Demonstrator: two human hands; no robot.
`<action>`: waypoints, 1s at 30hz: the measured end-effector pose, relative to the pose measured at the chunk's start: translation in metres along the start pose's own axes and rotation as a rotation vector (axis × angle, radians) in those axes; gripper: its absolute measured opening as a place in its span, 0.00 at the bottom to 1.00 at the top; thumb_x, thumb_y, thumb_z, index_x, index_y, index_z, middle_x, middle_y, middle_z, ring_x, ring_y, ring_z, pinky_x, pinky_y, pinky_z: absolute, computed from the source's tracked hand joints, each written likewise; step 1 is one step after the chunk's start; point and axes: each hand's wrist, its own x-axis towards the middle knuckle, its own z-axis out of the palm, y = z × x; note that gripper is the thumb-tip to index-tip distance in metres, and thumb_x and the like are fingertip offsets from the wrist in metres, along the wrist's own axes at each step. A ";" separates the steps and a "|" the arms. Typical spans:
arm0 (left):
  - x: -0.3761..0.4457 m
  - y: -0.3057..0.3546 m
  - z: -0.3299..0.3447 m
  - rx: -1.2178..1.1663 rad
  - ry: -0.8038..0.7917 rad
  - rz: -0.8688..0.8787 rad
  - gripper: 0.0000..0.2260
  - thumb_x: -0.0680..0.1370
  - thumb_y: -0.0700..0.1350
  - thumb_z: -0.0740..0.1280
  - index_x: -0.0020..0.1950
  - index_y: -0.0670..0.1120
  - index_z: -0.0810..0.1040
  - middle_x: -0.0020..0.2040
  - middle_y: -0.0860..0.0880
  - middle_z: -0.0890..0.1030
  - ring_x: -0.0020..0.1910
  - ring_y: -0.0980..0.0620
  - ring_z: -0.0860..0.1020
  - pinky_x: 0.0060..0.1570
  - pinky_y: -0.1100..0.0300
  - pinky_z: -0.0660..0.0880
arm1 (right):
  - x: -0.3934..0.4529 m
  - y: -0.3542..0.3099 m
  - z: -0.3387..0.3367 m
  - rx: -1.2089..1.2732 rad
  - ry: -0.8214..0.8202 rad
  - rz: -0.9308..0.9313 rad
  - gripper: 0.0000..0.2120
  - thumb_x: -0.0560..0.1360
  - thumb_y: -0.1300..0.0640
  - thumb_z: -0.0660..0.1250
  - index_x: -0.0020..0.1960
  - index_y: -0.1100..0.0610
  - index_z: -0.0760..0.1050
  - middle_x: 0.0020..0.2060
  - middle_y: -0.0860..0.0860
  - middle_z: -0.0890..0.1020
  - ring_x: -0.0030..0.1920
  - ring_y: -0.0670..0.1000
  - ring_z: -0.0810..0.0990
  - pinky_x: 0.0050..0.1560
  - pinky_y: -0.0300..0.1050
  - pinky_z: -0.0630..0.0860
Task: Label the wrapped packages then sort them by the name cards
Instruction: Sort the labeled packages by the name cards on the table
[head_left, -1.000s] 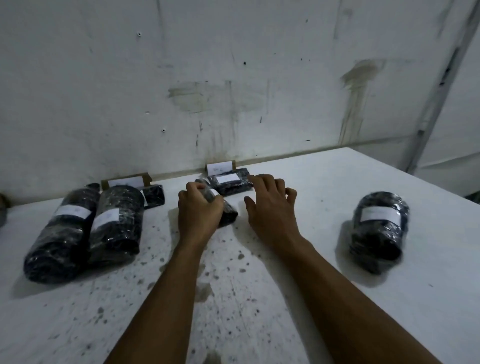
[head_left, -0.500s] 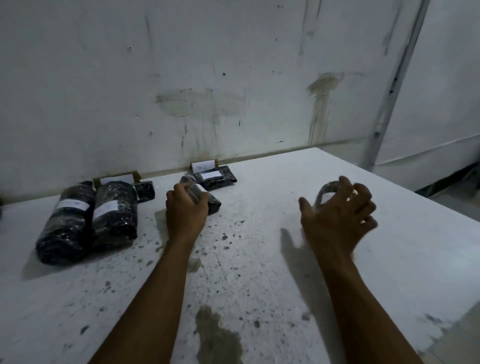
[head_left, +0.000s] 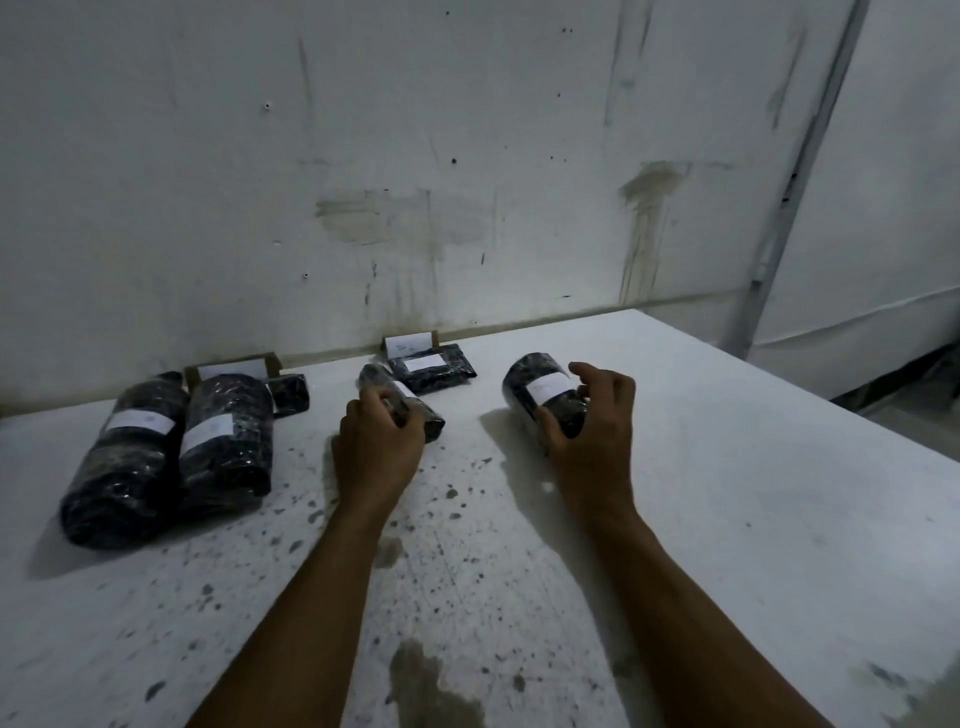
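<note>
Dark wrapped packages with white labels lie on a white table (head_left: 727, 493). My right hand (head_left: 592, 431) grips a round labelled package (head_left: 540, 387) right of centre. My left hand (head_left: 376, 447) holds a small package (head_left: 400, 397) lying near a flat labelled package (head_left: 431, 366). Behind that flat one stands a name card (head_left: 408, 344). At the left, two long packages (head_left: 130, 452) (head_left: 226, 431) and a small one (head_left: 291, 395) lie by a second name card (head_left: 231, 370).
A stained white wall (head_left: 467, 182) runs along the table's far edge. The table's right edge drops to the floor at the far right, beside a grey post (head_left: 779, 218). Dark spots and a wet stain (head_left: 431, 680) mark the near tabletop.
My right hand reached to the right, took hold of the round package and brought it leftward toward the middle group. My left hand stayed on the small package.
</note>
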 end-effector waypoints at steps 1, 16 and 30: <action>0.002 -0.002 0.000 0.000 0.003 -0.004 0.21 0.81 0.56 0.64 0.70 0.46 0.70 0.66 0.42 0.75 0.64 0.39 0.74 0.65 0.47 0.70 | 0.002 -0.002 0.010 0.027 -0.031 -0.011 0.26 0.72 0.65 0.77 0.67 0.59 0.72 0.60 0.51 0.69 0.61 0.54 0.75 0.63 0.33 0.70; 0.011 -0.009 0.008 -0.030 0.027 0.007 0.16 0.79 0.58 0.66 0.62 0.53 0.72 0.60 0.49 0.80 0.59 0.45 0.78 0.63 0.46 0.72 | 0.017 -0.010 0.068 0.096 -0.180 -0.098 0.31 0.70 0.63 0.79 0.69 0.55 0.71 0.61 0.47 0.65 0.63 0.50 0.73 0.62 0.22 0.67; 0.010 -0.008 0.005 -0.128 0.030 -0.029 0.17 0.76 0.54 0.70 0.63 0.53 0.71 0.59 0.49 0.80 0.57 0.47 0.78 0.60 0.44 0.76 | 0.020 -0.007 0.075 0.233 -0.245 -0.027 0.35 0.71 0.56 0.79 0.73 0.53 0.66 0.65 0.47 0.67 0.66 0.41 0.69 0.62 0.25 0.68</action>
